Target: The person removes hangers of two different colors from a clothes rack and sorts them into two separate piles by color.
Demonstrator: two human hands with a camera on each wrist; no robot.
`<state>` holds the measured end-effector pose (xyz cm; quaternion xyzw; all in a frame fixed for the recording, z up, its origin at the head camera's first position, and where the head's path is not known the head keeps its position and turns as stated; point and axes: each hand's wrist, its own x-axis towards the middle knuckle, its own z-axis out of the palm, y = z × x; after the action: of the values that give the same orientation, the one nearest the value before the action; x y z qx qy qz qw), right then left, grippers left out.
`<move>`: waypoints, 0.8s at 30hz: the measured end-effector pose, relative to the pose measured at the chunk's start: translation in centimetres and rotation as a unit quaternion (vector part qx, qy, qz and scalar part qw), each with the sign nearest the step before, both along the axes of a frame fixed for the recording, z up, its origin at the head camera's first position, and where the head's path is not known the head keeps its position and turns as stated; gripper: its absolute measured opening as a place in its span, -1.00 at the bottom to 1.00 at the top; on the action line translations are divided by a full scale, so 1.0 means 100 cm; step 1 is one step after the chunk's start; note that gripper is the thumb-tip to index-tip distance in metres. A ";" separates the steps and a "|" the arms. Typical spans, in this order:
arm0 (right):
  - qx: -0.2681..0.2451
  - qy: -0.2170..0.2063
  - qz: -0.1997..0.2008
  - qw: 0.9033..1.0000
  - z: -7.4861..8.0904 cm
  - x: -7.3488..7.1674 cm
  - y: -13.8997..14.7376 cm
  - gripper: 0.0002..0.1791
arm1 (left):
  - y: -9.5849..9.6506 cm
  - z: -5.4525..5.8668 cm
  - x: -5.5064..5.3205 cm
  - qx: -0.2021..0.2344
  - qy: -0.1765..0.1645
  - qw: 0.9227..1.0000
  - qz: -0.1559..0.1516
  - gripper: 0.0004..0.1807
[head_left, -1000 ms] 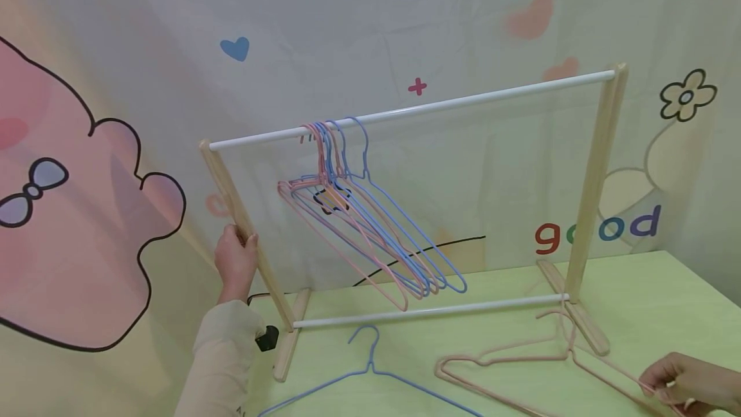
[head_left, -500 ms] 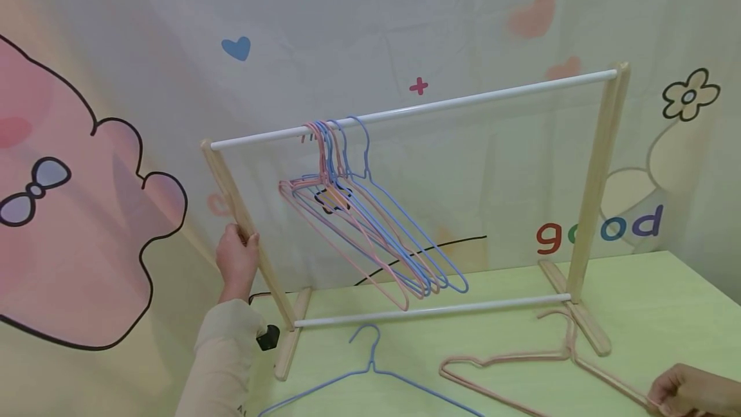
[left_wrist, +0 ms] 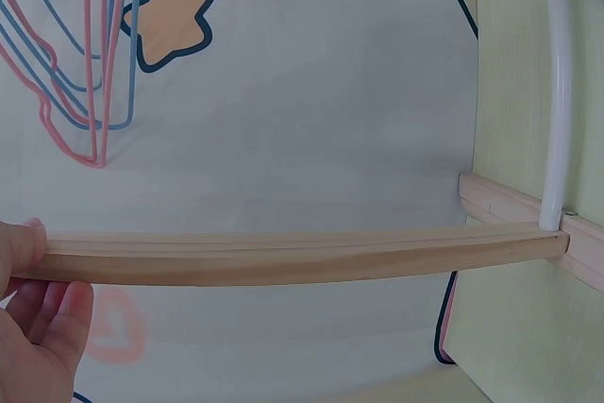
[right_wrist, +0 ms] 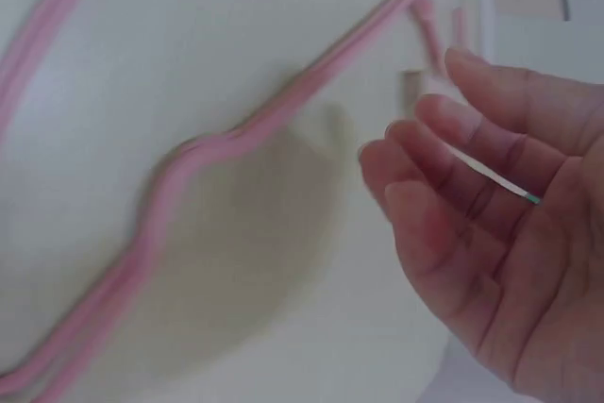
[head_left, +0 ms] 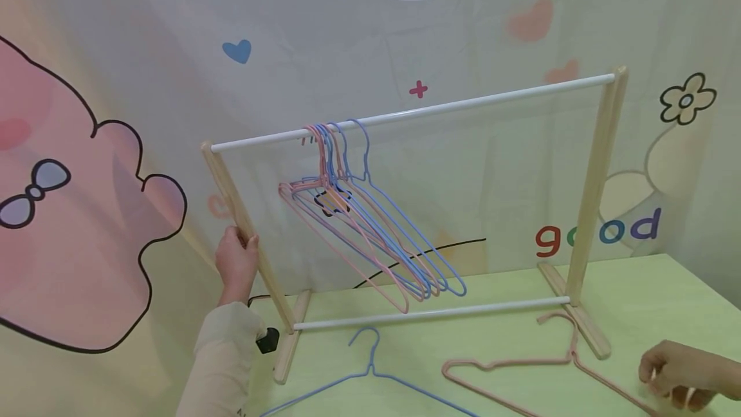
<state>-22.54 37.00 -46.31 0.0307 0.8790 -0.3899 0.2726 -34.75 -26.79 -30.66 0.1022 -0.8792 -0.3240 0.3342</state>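
Note:
My left hand (head_left: 236, 264) grips the left wooden post (head_left: 269, 278) of a clothes rack; the left wrist view shows the thumb above and fingers below that post (left_wrist: 283, 258). At the lower right, my right hand (head_left: 683, 370) is over the table beside pink hangers (head_left: 523, 361). These look like two, lying one on the other. Its fingers are loosely bent and hold nothing, apart from the pink hangers (right_wrist: 297, 96) in the right wrist view. A blue hanger (head_left: 315, 393) lies on the table in front of the rack, its lower part out of frame.
Several pink and blue hangers (head_left: 406, 203) hang bunched on the left half of the white top rail (head_left: 492, 99). A white lower rail (head_left: 463, 309) joins the wooden feet (head_left: 587, 333). The green table (head_left: 654, 301) meets a printed cloth backdrop (head_left: 480, 166).
The upper pink hanger came down onto the other pink one, and my right hand let go of it and lifted slightly. My left hand stays on the post.

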 end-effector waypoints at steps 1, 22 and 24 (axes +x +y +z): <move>-0.015 0.006 0.013 1.000 0.008 -0.003 -0.004 -0.95 | 0.000 0.000 0.000 0.001 0.000 1.000 -0.001 -0.79; -0.146 0.184 0.223 0.946 0.144 -0.048 -0.118 -0.69 | -0.001 0.000 -0.001 -0.002 0.009 1.000 -0.005 -0.79; -0.139 0.189 0.223 0.946 0.151 -0.050 -0.127 -0.68 | -0.001 0.000 -0.001 -0.001 0.009 1.000 -0.006 -0.79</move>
<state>-27.53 24.28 -31.16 -0.2788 0.8356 -0.4365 0.1830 -34.80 -26.94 -30.70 0.0934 -0.8769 -0.3262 0.3404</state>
